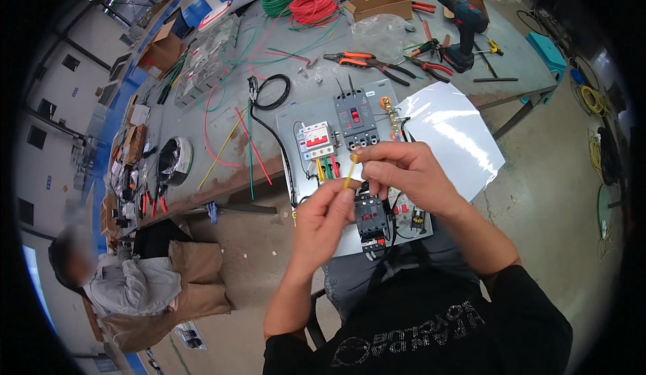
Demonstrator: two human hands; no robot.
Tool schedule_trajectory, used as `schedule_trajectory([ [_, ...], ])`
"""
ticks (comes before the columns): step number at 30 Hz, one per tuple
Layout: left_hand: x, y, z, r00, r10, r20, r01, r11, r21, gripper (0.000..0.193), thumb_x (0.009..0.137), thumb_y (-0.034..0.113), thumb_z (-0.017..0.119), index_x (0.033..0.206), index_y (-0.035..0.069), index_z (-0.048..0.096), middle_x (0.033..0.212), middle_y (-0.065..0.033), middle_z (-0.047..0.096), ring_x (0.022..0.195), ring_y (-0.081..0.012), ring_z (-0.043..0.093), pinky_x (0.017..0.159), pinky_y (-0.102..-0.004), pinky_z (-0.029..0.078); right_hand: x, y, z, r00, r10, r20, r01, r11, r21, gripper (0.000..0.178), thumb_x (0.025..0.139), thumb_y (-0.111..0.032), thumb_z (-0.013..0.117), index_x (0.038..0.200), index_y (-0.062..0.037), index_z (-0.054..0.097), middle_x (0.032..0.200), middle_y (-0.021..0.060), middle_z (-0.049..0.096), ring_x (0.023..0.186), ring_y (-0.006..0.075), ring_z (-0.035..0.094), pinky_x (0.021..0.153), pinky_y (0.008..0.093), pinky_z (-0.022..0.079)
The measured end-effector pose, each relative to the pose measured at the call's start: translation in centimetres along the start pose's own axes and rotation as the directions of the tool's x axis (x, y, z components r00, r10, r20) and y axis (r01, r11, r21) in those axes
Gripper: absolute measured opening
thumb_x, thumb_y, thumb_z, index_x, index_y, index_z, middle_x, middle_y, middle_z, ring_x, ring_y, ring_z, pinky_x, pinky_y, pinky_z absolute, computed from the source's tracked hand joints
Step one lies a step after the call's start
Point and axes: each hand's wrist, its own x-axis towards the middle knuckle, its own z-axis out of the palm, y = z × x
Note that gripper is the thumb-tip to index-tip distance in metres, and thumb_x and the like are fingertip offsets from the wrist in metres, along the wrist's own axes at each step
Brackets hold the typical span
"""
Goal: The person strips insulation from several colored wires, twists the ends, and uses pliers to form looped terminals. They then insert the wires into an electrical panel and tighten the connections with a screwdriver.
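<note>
A short yellow wire [350, 173] runs between my two hands above a grey mounting plate [306, 118]. My left hand [324, 223] pinches its lower end, while the fingertips of my right hand [407, 171] close on its upper end. Beyond my hands the plate carries a white breaker with red switches [315, 141] and a dark moulded-case breaker [356, 116]. Yellow, green and red wires leave the white breaker's lower side. Below my hands sits a black contactor [371, 215], partly covered by my fingers. A brass terminal strip [391, 116] stands at the plate's right.
A glossy white sheet [454, 132] lies right of the plate. Pliers [370, 62], a cordless drill [463, 28], wire coils [315, 8] and a cardboard box [379, 5] occupy the far table. Loose wires lie leftward. Another person [134, 284] sits at lower left.
</note>
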Motion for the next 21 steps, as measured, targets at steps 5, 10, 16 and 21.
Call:
schedule_trajectory([
  [5, -0.4, 0.1, 1.4, 0.999, 0.039, 0.022, -0.039, 0.999, 0.008, 0.025, 0.112, 0.018, 0.054, 0.127, 0.001, 0.065, 0.074, 0.0019, 0.056, 0.056, -0.0013, 0.04, 0.05, -0.0194, 0.029, 0.0, 1.8, -0.1, 0.997, -0.078, 0.003, 0.078, 0.997, -0.017, 0.02, 0.103, -0.017, 0.068, 0.107, 0.0014, 0.074, 0.082, 0.0, 0.067, 0.068, 0.0039, 0.06, 0.06, 0.0203, 0.049],
  [10, -1.2, -0.2, 1.5, 1.0, -0.004, 0.027, 0.008, 0.988, -0.157, 0.027, 0.112, 0.017, 0.052, 0.129, -0.001, 0.064, 0.073, 0.0007, 0.056, 0.052, -0.0013, 0.037, 0.047, -0.02, 0.027, -0.4, 1.6, 0.5, 0.999, -0.038, -0.032, 0.039, 0.997, 0.061, 0.02, 0.104, -0.019, 0.068, 0.102, 0.0001, 0.074, 0.079, -0.0004, 0.066, 0.067, 0.0031, 0.059, 0.059, 0.0189, 0.048],
  [16, -1.4, -0.3, 2.3, 0.985, 0.153, -0.084, -0.136, 0.974, 0.182, 0.032, 0.109, 0.011, 0.056, 0.138, -0.002, 0.063, 0.079, 0.0012, 0.057, 0.065, -0.003, 0.047, 0.057, -0.0198, 0.037, -0.8, 2.3, 0.6, 0.999, 0.023, -0.036, -0.013, 0.967, 0.256, 0.034, 0.111, -0.026, 0.057, 0.116, 0.0033, 0.073, 0.076, 0.0016, 0.063, 0.064, 0.0066, 0.057, 0.059, 0.0216, 0.047],
  [21, -2.3, -0.3, 2.3, 0.964, 0.238, -0.116, -0.189, 0.927, 0.323, 0.033, 0.106, 0.007, 0.06, 0.138, -0.002, 0.065, 0.086, -0.0018, 0.064, 0.071, -0.0068, 0.056, 0.063, -0.0231, 0.046, -1.4, 2.2, 1.1, 0.999, 0.035, 0.021, -0.04, 0.938, 0.345, 0.042, 0.113, -0.032, 0.053, 0.123, 0.0039, 0.072, 0.075, 0.001, 0.059, 0.063, 0.0074, 0.051, 0.058, 0.0225, 0.043],
])
